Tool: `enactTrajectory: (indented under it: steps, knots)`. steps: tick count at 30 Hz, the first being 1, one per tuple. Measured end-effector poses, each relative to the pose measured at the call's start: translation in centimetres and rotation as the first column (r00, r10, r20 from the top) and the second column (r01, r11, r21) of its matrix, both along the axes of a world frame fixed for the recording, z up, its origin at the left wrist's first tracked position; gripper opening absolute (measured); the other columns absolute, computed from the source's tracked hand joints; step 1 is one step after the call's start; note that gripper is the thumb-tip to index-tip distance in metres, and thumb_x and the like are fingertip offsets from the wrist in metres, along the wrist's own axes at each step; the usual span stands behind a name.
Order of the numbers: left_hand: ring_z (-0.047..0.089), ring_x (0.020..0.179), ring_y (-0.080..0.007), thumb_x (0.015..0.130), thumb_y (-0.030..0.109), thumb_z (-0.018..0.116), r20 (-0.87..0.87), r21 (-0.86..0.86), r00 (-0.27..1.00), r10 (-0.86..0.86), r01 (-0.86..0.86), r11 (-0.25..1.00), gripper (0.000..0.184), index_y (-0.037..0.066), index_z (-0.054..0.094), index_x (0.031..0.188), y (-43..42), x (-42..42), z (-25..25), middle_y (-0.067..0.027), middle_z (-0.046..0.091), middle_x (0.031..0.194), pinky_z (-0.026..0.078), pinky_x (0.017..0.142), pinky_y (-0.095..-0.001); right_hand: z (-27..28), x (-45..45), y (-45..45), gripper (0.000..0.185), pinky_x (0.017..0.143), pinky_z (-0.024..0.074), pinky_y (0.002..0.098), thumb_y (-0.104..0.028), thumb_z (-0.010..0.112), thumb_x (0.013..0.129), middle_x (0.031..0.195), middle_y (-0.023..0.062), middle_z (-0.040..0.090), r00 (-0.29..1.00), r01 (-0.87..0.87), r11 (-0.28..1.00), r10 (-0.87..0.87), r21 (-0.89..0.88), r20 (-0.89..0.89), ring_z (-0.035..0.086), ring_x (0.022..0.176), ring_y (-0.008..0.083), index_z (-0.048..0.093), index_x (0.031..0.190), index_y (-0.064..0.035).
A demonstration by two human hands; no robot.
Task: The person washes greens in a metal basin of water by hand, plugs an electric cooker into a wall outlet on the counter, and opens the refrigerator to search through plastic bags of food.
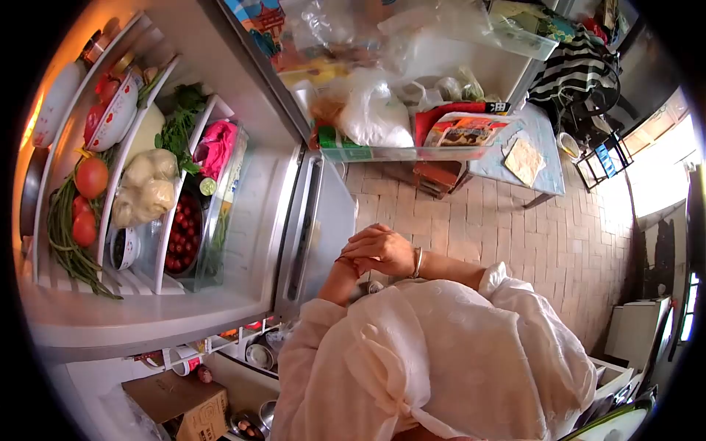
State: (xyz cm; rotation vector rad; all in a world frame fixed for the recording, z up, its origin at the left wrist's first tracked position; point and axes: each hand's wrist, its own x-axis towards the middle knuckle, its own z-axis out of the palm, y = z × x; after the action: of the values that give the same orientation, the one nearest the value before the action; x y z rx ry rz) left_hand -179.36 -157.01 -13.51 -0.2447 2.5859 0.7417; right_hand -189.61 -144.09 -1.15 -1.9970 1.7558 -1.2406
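My right hand (388,253), with a silver bracelet at its wrist, lies folded over my left hand (346,266) in front of my body. The right fingers wrap around the left hand and hide most of its fingers. To the left stands an open fridge (254,220). Inside are tomatoes (91,177), long green beans (65,235), a plastic bag of pale round items (145,187), leafy greens (181,125), a patterned bowl (116,114), a pink package (216,147) and a container of small red fruit (182,235). Neither hand touches them.
Bags and packets, including a white plastic bag (379,114), fill the fridge door shelf (412,153) ahead. Beyond it, a table (540,173) bears a flat pale square piece (523,162). A cardboard box (176,400) sits lower left. Brick paving covers the floor (471,213).
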Motion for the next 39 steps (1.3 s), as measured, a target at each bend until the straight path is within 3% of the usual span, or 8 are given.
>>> enactTrajectory:
  steps: [17,24,27,30,33,34,36,39]
  knots:
    - [0.061,0.097,-0.0314,0.08,0.021,0.06,-0.098,0.002,0.992,0.079,-0.079,0.997,0.034,0.002,0.057,0.109,-0.6,-2.4,2.7,-0.0184,0.062,0.106,0.049,0.082,-0.0395,3.4,-2.9,-1.4,0.028,0.102,0.0297,0.0477,-0.02,0.055,0.088,0.12,0.0031,0.059,0.962,-0.262,0.963,0.266,0.066,-0.068,0.048,0.119,0.0265,0.063,0.113,-0.0102]
    - [0.061,0.097,-0.0319,0.08,0.022,0.06,-0.123,0.014,0.991,0.052,-0.051,0.999,0.035,0.002,0.057,0.109,-0.8,-4.9,3.5,-0.0186,0.062,0.106,0.049,0.083,-0.0399,1.8,-2.9,-6.2,0.03,0.109,0.0164,0.0487,-0.033,0.045,0.094,0.117,0.0004,0.061,0.912,-0.353,0.857,0.404,0.376,-0.064,0.046,0.122,0.0225,0.064,0.108,-0.014]
    - [0.061,0.097,-0.0321,0.08,0.023,0.061,-0.153,0.06,0.987,0.053,-0.044,0.997,0.036,0.002,0.057,0.11,-0.9,-4.9,4.0,-0.0187,0.062,0.106,0.049,0.083,-0.0401,2.7,-2.7,-5.3,0.029,0.109,0.0182,0.049,-0.028,0.049,0.093,0.121,0.002,0.059,0.913,-0.369,0.885,0.403,0.284,-0.067,0.046,0.122,0.0234,0.062,0.113,-0.0121]
    - [0.061,0.097,-0.0323,0.08,0.023,0.061,-0.233,0.247,0.969,0.081,-0.022,0.969,0.037,0.002,0.057,0.11,-1.7,-5.2,5.8,-0.0188,0.062,0.106,0.049,0.083,-0.0402,2.7,-3.6,-4.2,0.034,0.108,0.0178,0.0521,-0.033,0.052,0.091,0.128,0.001,0.053,0.893,-0.335,0.923,0.375,0.191,-0.248,0.04,0.127,0.0232,0.058,0.12,-0.0174]
    - [0.061,0.097,-0.0325,0.08,0.024,0.061,-0.264,0.446,0.939,0.219,-0.082,0.891,0.037,0.002,0.057,0.11,-3.5,-3.8,8.4,-0.0189,0.062,0.106,0.049,0.083,-0.0404,4.4,-6.2,-2.8,0.027,0.105,0.0258,0.0496,-0.031,0.054,0.09,0.122,0.0041,0.058,0.92,-0.343,0.939,0.344,0.041,-0.188,0.046,0.121,0.0257,0.064,0.11,-0.0155]
    - [0.061,0.097,-0.0326,0.08,0.024,0.061,-0.26,0.433,0.928,0.266,-0.135,0.891,0.037,0.002,0.057,0.11,-4.7,-3.3,8.1,-0.0189,0.062,0.106,0.049,0.083,-0.0405,4.6,-7.4,-1.9,0.024,0.102,0.0314,0.0462,-0.026,0.057,0.088,0.119,0.006,0.059,0.959,-0.258,0.966,0.253,-0.03,-0.125,0.049,0.118,0.0261,0.065,0.106,-0.0128]
    - [0.061,0.098,-0.0313,0.078,0.025,0.065,-0.312,0.114,0.892,0.326,-0.305,0.945,0.043,0.002,0.055,0.114,-7.3,-1.7,7.7,-0.0178,0.062,0.108,0.049,0.083,-0.0375,5.9,-9.7,0.4,0.02,0.09,0.0445,0.0374,-0.013,0.061,0.083,0.115,0.0114,0.061,0.992,-0.093,0.988,0.102,-0.125,0.072,0.057,0.105,0.0277,0.065,0.101,-0.0049]
    - [0.059,0.1,-0.0231,0.081,0.001,0.06,-0.471,0.294,0.768,0.435,-0.328,0.898,0.038,0.002,0.054,0.119,-5.9,-4.0,14.6,-0.0118,0.059,0.114,0.05,0.082,-0.0302,6.4,-12.5,4.6,0.017,0.085,0.0468,0.0324,0.001,0.058,0.083,0.108,0.0142,0.063,0.914,0.293,0.94,-0.221,-0.177,0.341,0.06,0.097,0.0265,0.063,0.098,0.0007]
